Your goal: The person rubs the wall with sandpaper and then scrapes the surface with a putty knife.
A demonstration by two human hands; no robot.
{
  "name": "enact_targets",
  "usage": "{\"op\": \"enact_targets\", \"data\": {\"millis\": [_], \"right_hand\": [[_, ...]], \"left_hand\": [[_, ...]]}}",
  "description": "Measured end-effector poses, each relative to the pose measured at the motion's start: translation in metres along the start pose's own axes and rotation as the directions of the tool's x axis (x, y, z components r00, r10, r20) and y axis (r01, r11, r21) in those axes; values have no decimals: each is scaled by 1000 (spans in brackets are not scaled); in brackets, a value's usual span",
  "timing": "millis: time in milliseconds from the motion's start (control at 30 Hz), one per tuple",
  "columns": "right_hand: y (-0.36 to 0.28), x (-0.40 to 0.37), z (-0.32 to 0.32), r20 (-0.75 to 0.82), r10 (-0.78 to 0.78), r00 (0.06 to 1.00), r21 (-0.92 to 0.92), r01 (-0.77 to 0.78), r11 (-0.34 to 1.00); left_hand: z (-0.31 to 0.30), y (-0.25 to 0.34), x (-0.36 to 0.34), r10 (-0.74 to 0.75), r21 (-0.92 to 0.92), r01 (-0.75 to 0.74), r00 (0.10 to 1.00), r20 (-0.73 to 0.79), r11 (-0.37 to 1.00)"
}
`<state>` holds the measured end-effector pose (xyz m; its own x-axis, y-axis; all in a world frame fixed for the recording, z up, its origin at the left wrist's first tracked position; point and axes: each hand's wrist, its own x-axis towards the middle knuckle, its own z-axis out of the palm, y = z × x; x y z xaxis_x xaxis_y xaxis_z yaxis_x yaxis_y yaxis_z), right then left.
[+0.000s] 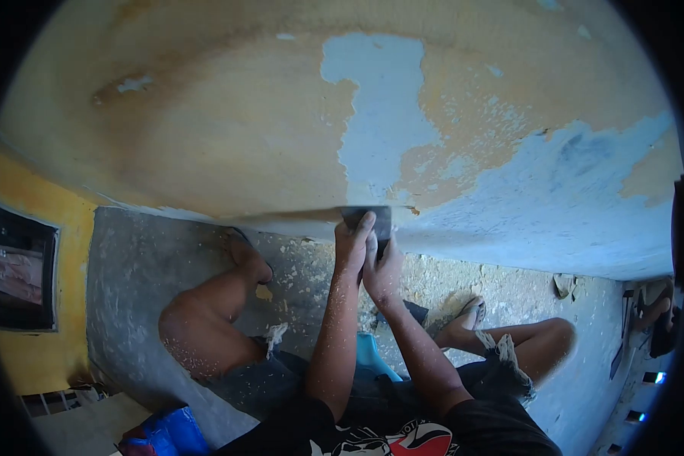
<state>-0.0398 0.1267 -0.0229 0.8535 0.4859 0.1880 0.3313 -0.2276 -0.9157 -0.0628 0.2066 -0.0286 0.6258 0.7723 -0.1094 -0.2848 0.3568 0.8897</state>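
Both my hands are closed on a scraper [378, 218] with a wide grey blade, its edge against the lower part of the wall [228, 137]. My left hand [349, 247] grips it from the left, with the thumb lying up along the blade. Lower on the tool, my right hand [384, 272] wraps round it from the right; the handle is mostly hidden by the fingers. Tan paint covers much of the wall, and a pale blue patch [384, 114] lies bare above the blade. Paint flakes dot my forearms.
Paint chips [463, 281] litter the grey floor [144, 258] along the wall. A light blue plastic seat [368, 353] shows between my legs, near a dark flat piece [412, 312]. At lower left lies a blue package [176, 432]. Another person [656, 311] is partly visible at far right.
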Motion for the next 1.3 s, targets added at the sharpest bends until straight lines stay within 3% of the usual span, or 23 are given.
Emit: {"op": "enact_targets", "data": {"millis": [33,67,133,167,200,267,367,433,667,933,1000,1067,1133,1267,1300], "right_hand": [[30,-7,12,-21,-43,999,-136,40,990],[24,-8,12,-21,-56,998,-131,53,990],[10,-13,9,3,189,982,-122,-187,975],[7,-11,7,-42,138,990,-195,-143,970],[5,-9,0,-4,226,974,-195,-223,955],[-9,-6,-14,16,193,981,-327,-178,928],[-17,0,-25,46,228,973,-428,-187,884],[-19,3,-30,70,234,970,-419,-184,889],[-30,8,-33,147,220,964,-287,-171,943],[-40,15,-33,174,243,954,-301,-183,936],[-60,20,-38,179,249,952,-293,-190,937],[-79,25,-41,175,78,981,-102,-60,993],[-78,21,-39,167,56,984,-115,-37,993],[-21,2,-14,100,120,988,-192,-99,976],[-10,0,-11,114,165,980,-192,-141,971]], "left_hand": [[-10,-12,0,-99,-98,104,994,55,990],[-20,-24,0,-192,-189,212,974,120,959],[-27,-52,1,-181,-218,204,976,119,954],[-25,-56,2,-185,-221,212,973,136,952],[-23,-60,2,-192,-224,224,969,153,949],[-2,-51,-7,-135,-392,174,983,125,904],[11,-52,-12,-113,-441,155,986,121,884],[14,-54,-13,-133,-566,157,988,83,810],[21,-18,-23,-147,-461,126,989,-10,878],[20,-7,-15,-163,-429,148,987,2,891],[18,8,-11,-58,-451,91,995,85,888],[32,45,-12,-41,-462,78,995,89,883],[30,36,-11,-6,-474,34,998,61,880],[-9,-36,1,-46,-178,34,997,-62,983],[-9,-39,-3,-57,-200,36,993,-101,979]]}}
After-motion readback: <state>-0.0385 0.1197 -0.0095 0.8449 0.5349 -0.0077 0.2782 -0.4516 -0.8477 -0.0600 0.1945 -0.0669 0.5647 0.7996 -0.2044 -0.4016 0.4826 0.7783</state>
